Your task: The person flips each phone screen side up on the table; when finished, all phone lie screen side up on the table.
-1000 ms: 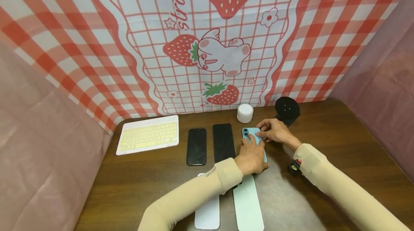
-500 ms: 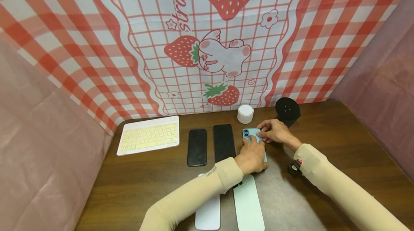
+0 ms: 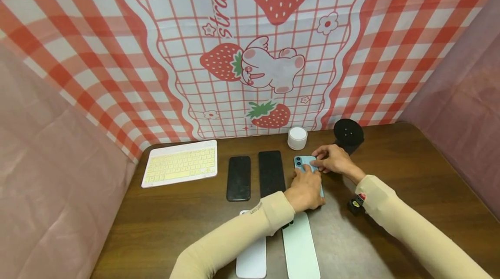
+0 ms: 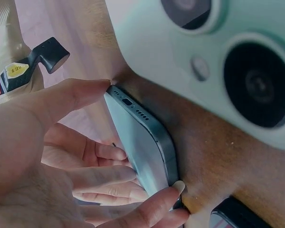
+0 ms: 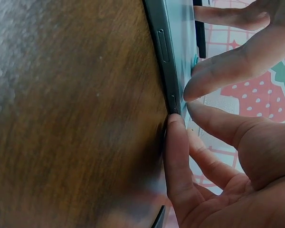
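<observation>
A light blue smartphone (image 3: 307, 160) lies back up on the table, its two camera lenses toward the wall. My left hand (image 3: 306, 188) spans its lower part: in the left wrist view the thumb and a finger grip opposite edges near the charging port, while other fingers rest on the back. At the upper right corner my right hand (image 3: 333, 160) pinches the same phone. The right wrist view shows a fingertip at the phone's side frame (image 5: 167, 52) below the buttons, with the thumb against the back. Part of the phone is hidden under the left hand.
Two black phones (image 3: 238, 178) (image 3: 271, 172) lie left of the hands. A mint phone (image 3: 300, 244) and a white phone (image 3: 251, 259) lie nearer, partly under the left sleeve. A white keyboard (image 3: 181, 164), white cylinder (image 3: 297, 138) and black round-topped stand (image 3: 348, 132) are along the back.
</observation>
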The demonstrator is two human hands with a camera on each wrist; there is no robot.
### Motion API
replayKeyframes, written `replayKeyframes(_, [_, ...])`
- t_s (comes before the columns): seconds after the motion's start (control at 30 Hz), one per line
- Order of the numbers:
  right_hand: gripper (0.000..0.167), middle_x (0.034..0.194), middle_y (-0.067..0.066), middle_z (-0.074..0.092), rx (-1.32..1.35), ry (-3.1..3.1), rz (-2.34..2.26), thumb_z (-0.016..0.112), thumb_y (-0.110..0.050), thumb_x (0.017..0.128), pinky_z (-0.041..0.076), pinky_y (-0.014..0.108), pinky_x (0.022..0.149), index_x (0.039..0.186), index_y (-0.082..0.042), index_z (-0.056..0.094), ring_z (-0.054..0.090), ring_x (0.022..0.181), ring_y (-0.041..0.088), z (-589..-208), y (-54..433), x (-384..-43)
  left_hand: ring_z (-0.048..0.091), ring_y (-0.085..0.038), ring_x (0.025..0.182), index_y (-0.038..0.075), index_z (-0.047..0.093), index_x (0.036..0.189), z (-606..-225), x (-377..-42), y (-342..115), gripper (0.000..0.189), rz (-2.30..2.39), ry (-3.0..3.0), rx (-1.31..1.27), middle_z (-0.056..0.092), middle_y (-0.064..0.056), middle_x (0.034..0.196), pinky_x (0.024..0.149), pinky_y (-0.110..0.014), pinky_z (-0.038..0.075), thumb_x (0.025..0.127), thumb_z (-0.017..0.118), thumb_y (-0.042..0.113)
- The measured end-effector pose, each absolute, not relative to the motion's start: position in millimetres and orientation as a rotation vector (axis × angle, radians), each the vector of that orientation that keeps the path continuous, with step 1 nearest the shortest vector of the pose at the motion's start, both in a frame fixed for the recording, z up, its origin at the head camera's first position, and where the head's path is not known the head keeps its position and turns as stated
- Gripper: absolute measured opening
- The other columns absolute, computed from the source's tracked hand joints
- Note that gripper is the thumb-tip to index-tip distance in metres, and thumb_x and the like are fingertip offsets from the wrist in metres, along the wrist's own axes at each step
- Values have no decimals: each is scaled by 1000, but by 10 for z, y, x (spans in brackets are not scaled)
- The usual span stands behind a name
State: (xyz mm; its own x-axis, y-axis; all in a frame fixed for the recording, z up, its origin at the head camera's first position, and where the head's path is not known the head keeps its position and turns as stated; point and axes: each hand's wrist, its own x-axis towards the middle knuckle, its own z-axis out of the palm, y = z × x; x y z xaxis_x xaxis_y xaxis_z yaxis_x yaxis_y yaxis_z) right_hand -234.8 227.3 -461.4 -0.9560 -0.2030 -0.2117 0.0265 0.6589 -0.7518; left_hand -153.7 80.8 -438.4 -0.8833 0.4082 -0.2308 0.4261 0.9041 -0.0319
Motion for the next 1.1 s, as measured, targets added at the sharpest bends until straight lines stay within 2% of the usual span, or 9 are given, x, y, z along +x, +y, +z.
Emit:
replayKeyframes(0.3, [35,98,15,76,-112,2592,-1233,78,-19,94,59,28,57,120,2,70,69,66,9,-4605,2269,-2348,56,-38,133,13,46,155,-4381,-1543,760,92,31,2843,613,50,-17,152,112,-40,48,85,78,62])
replayKeyframes(0.47, [35,95,14,77,-122,2562,-1246,75,-20,97,58,28,55,123,0,64,66,66,10,-4607,2255,-2340,52,-41,139,13,38,160,-4377,-1541,714,98,192,2813,547,40,-22,160,105,-38,55,85,78,62])
replayKeyframes(0.6, [38,95,14,77,-119,2524,-1295,73,-20,98,58,28,55,126,2,61,66,67,10,-4611,2235,-2332,47,-43,143,14,36,162,-4379,-1541,676,100,245,2810,529,36,-26,162,108,-39,53,85,77,63])
replayKeyframes(0.7, [39,90,10,76,-102,2494,-1340,70,-20,100,58,29,56,129,4,60,67,67,9,-4600,2237,-2327,45,-44,145,16,36,161,-4377,-1543,656,99,298,2809,503,37,-26,162,106,-39,54,84,78,62])
replayKeyframes(0.8, [40,86,4,75,-85,2451,-1403,66,-21,103,59,30,57,132,7,60,67,67,8,-4591,2240,-2321,44,-47,145,17,33,163,-4387,-1541,627,100,396,2794,475,34,-26,163,98,-41,59,85,78,60])
replayKeyframes(0.87, [40,91,5,77,-80,2421,-1459,61,-21,106,59,30,57,133,9,60,68,66,7,-4590,2250,-2315,43,-48,146,18,31,164,-4391,-1539,603,100,461,2778,468,32,-26,165,99,-44,59,86,78,59])
replayKeyframes(1.03, [42,113,20,75,-81,2353,-1593,53,-19,109,60,27,59,138,11,58,71,68,6,-4598,2244,-2298,41,-47,147,20,26,165,-4386,-1534,521,99,654,2721,431,29,-26,165,104,-50,55,87,76,55])
replayKeyframes(1.1, [42,114,21,72,-76,2319,-1630,51,-18,110,60,26,61,141,10,56,71,68,5,-4604,2229,-2295,43,-44,145,20,25,165,-4383,-1533,479,99,718,2696,423,32,-25,162,105,-50,53,87,76,53])
